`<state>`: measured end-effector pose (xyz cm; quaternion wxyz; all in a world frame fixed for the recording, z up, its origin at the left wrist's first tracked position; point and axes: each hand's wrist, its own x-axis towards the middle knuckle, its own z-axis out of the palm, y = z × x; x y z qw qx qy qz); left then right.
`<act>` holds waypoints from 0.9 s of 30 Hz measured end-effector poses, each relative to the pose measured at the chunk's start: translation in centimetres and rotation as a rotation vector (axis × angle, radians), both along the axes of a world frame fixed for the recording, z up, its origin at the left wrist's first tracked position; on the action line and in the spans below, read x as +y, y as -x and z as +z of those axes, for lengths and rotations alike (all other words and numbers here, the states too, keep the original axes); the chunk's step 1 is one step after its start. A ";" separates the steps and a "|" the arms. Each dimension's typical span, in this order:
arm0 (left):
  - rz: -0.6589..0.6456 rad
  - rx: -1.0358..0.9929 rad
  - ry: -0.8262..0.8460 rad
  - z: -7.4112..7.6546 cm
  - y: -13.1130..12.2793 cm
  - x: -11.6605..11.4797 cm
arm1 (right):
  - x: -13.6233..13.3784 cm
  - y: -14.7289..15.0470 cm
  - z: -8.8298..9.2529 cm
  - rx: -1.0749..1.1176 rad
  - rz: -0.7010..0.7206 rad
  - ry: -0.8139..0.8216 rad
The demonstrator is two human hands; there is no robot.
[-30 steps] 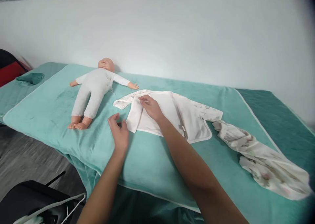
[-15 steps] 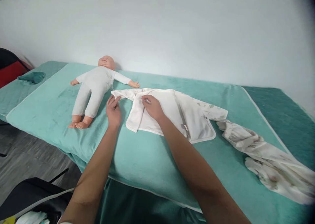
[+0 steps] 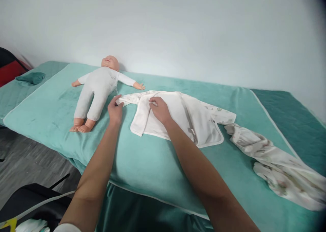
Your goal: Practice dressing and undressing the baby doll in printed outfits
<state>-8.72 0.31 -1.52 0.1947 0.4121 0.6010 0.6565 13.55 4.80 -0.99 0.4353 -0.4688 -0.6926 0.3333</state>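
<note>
A white baby shirt (image 3: 170, 113) with a small print on its sleeves lies spread on the green bed cover, its front panels folded apart. At the cuff of its left-side sleeve, my left hand (image 3: 115, 109) pinches the fabric between thumb and fingers. My right hand (image 3: 161, 109) hovers over the shirt near its front edge, fingers bent, a small gap showing between thumb and forefinger. Left of the shirt, a baby doll (image 3: 99, 86) in a white body lies on its back, arms out. Its hand is close to the sleeve but apart from it.
Crumpled printed baby clothing (image 3: 275, 164) lies at the right, beside the shirt's other cuff. The green cover (image 3: 152, 160) spans the bed against a white wall (image 3: 178, 35). A black chair (image 3: 33, 201) with a pale cord stands at the lower left.
My left hand has closed on the sleeve cuff, its fingers bending from a looser pose. My right hand has shifted slightly right and up. The doll and clothing stay in place.
</note>
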 end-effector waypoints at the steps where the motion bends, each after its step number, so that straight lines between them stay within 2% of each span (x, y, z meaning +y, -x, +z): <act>1: -0.013 0.003 -0.040 -0.1 0.4 0.3 | 0.0 0.0 0.0 0.001 0.001 0.004; 5: 0.110 -0.014 -0.206 -0.2 1.1 0.4 | 0.0 0.1 0.0 -0.001 0.000 0.012; 10: 0.227 0.012 -0.265 0.2 0.6 -0.1 | 0.1 0.1 0.0 -0.059 -0.034 -0.048; 14: 0.302 0.038 -0.068 0.7 0.2 -0.2 | -0.3 -0.3 0.5 -0.290 -0.180 -0.028; 17: 0.233 0.053 0.087 1.0 -0.1 0.0 | -0.6 -0.6 0.9 -0.535 -0.236 0.040; 21: 0.169 0.143 0.210 1.0 -0.3 0.1 | -0.6 -0.5 1.1 -0.758 -0.182 0.057; 27: 0.130 0.203 0.219 0.7 -0.1 0.2 | 0.3 -0.7 0.8 -0.856 -0.066 0.026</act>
